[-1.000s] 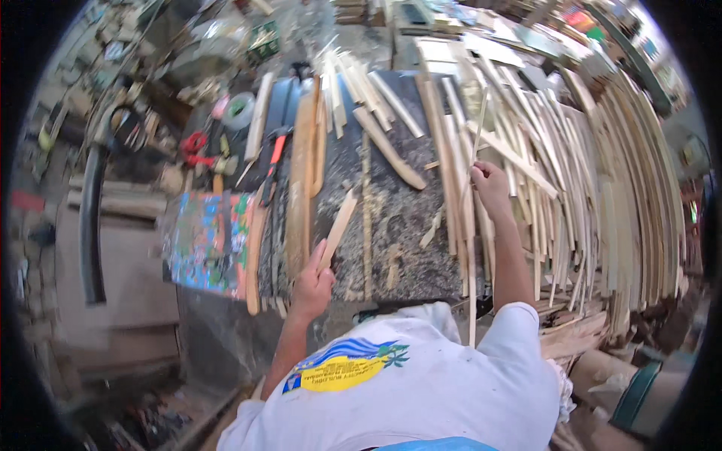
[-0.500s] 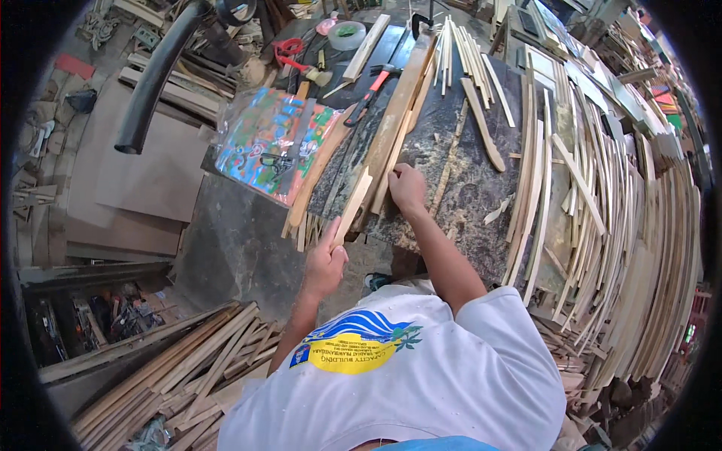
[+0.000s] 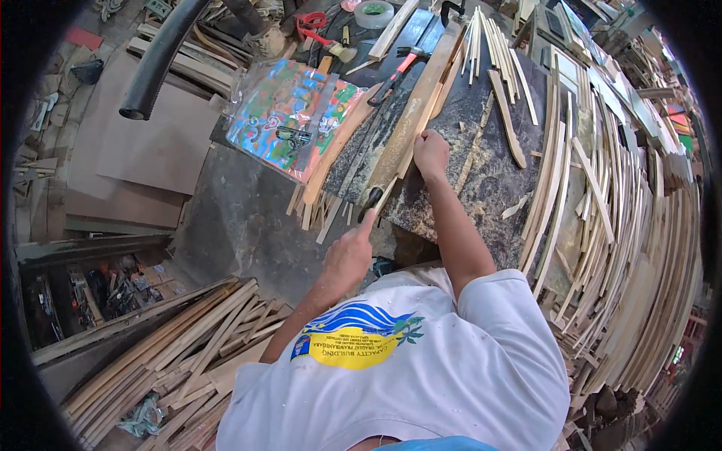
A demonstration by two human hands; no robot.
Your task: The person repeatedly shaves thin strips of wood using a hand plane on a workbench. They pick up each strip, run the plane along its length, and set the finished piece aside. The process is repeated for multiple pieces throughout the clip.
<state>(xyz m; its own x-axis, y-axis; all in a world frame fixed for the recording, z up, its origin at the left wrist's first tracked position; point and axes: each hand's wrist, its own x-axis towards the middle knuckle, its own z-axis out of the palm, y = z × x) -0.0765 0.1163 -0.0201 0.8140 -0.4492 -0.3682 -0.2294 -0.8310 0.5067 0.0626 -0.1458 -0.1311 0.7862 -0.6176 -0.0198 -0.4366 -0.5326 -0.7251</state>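
My left hand (image 3: 348,252) is closed at the near end of a long wooden plank (image 3: 415,105), on a narrow pale wooden strip (image 3: 386,195) seen edge-on. A dark rounded thing (image 3: 371,198) shows at its fingertips; its kind is unclear. Curled into a fist, my right hand (image 3: 431,154) rests against the plank's right side, beside another thin strip along that edge. Whatever it may hold is hidden inside the fingers. The plank lies lengthwise on a dark, dust-covered workbench (image 3: 481,192).
Left of the plank lie a hammer (image 3: 397,75), a colourful plastic-wrapped packet (image 3: 282,124), a brush (image 3: 340,51) and a tape roll (image 3: 373,13). Thin sticks (image 3: 496,45) and a curved wooden piece (image 3: 508,120) lie right. Long strips (image 3: 602,188) fill the far right; a black pipe (image 3: 162,64) hangs at left.
My left hand has moved right and forward, nearer my right hand. The pale strip it held has turned edge-on, and the dark rounded thing now shows. The whole view has shifted slightly.
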